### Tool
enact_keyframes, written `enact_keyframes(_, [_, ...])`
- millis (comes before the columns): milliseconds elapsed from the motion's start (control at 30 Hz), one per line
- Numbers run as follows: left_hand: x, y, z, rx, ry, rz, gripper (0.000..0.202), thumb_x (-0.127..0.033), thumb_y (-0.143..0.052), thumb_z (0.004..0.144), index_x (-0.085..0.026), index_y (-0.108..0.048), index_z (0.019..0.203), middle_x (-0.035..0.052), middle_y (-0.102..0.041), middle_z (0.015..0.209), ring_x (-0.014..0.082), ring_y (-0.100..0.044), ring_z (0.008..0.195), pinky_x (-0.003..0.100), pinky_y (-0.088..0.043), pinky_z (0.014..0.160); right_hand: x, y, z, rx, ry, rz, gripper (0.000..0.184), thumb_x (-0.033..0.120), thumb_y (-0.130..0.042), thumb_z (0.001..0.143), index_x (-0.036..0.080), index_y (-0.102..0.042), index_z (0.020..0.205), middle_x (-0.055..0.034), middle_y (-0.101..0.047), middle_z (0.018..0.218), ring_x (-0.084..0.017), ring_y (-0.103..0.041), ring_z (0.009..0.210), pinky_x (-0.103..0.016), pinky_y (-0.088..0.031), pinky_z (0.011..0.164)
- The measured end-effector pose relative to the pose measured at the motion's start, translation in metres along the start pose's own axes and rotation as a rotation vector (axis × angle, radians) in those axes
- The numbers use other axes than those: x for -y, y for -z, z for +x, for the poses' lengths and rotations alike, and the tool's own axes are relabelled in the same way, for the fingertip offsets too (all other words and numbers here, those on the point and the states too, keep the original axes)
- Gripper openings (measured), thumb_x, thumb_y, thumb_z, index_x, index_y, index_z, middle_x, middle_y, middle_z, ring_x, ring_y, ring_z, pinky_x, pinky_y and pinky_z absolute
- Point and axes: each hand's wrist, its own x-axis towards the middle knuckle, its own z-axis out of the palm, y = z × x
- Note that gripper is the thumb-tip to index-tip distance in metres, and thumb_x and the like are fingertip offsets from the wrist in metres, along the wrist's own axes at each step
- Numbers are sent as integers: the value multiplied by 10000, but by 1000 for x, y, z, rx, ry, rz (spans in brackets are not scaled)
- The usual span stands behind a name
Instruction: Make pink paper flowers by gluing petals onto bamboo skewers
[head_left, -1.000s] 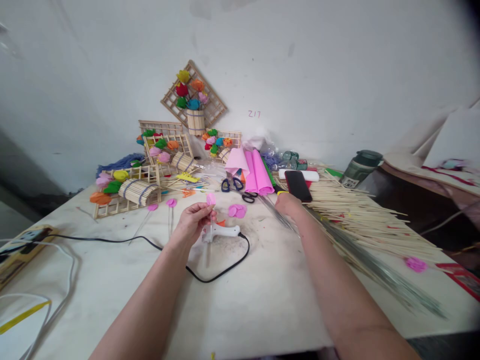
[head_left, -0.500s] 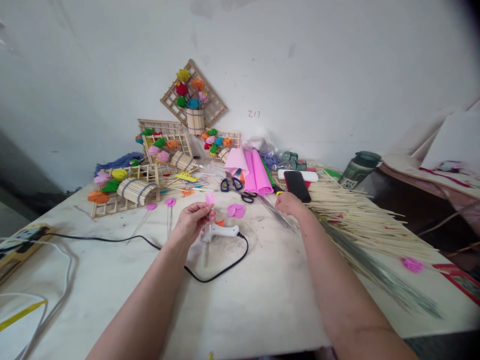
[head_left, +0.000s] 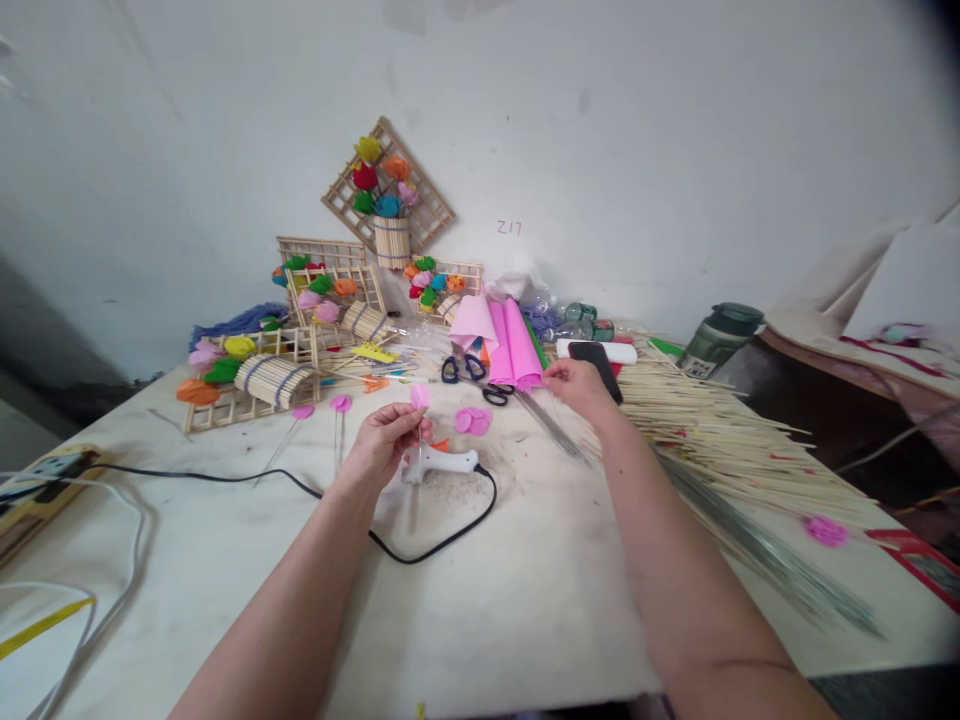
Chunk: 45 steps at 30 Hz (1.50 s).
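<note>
Left hand (head_left: 386, 437) is pinching a little pink petal (head_left: 421, 397), held up just above the white glue gun (head_left: 444, 462) lying on the bench (head_left: 525, 580). Right hand (head_left: 577, 385) hovers over the thin wires (head_left: 553, 428) next to the black phone (head_left: 600, 358). Its fingers look pinched, but honestly can't tell if it's got hold of one.

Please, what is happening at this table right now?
A person works at a cluttered table with bare hands. The left hand pinches a small pink petal just above a white glue gun lying on the table. The right hand is lifted over some thin wires, beside a black phone and pink paper rolls; whether it holds anything is unclear. More pink petals lie between the hands.
</note>
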Motion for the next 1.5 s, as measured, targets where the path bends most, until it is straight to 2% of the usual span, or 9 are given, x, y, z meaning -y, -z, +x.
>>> enact_keyframes(233, [0,-1,1,-15,-23,-32,161,-234,-709,620,-132,-591,659,31,-632,599,103,-572,535,174,-378,447,20,4,1,-193,23,229,169,244,-552,676,146,-627,792,-41,-632,735,-150,-572,692,-259,-441,656])
enact_keyframes(333, [-1,-3,0,-41,-14,-44,170,-233,-721,601,-135,-599,667,37,-643,616,109,-577,549,183,-390,462,35,2,-2,-218,5,482,259,251,-585,648,143,-611,881,-29,-617,741,-129,-550,643,-251,-440,591])
enact_keyframes(400, [-3,-5,-2,-31,-16,-63,164,-232,-725,596,-140,-608,665,33,-645,619,116,-589,585,190,-403,490,49,-4,-9,-124,-35,716,320,267,-626,609,147,-604,905,0,-600,697,-91,-493,525,-227,-401,486])
enact_keyframes(500, [-5,-11,-6,33,-34,-82,136,-229,-718,612,-147,-612,632,21,-631,579,154,-621,716,211,-434,587,71,-21,-23,179,-128,944,246,262,-673,559,134,-603,758,13,-578,590,-64,-438,438,-205,-329,409])
enact_keyframes(600, [-6,-16,-10,127,-15,-55,132,-233,-717,619,-145,-618,631,22,-622,547,197,-626,819,257,-449,693,88,-41,-39,405,-191,1017,220,234,-695,538,138,-593,708,37,-547,527,-42,-401,405,-181,-257,380])
enact_keyframes(700, [-6,-20,-13,191,22,-1,149,-240,-727,607,-137,-635,664,36,-645,582,190,-634,740,281,-458,687,97,-52,-49,481,-226,1029,181,226,-682,558,134,-591,685,42,-541,519,-24,-361,389,-178,-216,378])
enact_keyframes(900, [-7,-25,-17,218,55,48,157,-250,-732,600,-137,-645,664,31,-649,589,112,-581,550,240,-450,603,100,-55,-53,482,-216,1027,163,209,-683,545,135,-589,656,68,-483,478,-22,-324,373,-188,-188,368])
enact_keyframes(1133, [-9,-30,-20,264,105,97,155,-254,-732,600,-136,-645,649,39,-645,575,112,-567,530,242,-439,585,95,-54,-48,350,-196,1134,243,339,-673,597,153,-586,726,11,-620,616,-34,-386,383,-187,-229,369])
enact_keyframes(1500, [-4,-27,-19,332,119,106,130,-246,-715,628,-138,-648,652,37,-641,574,108,-566,533,239,-426,588,85,-56,-41,272,-130,1099,222,304,-683,592,149,-567,700,-7,-628,569,-51,-415,398,-187,-282,384])
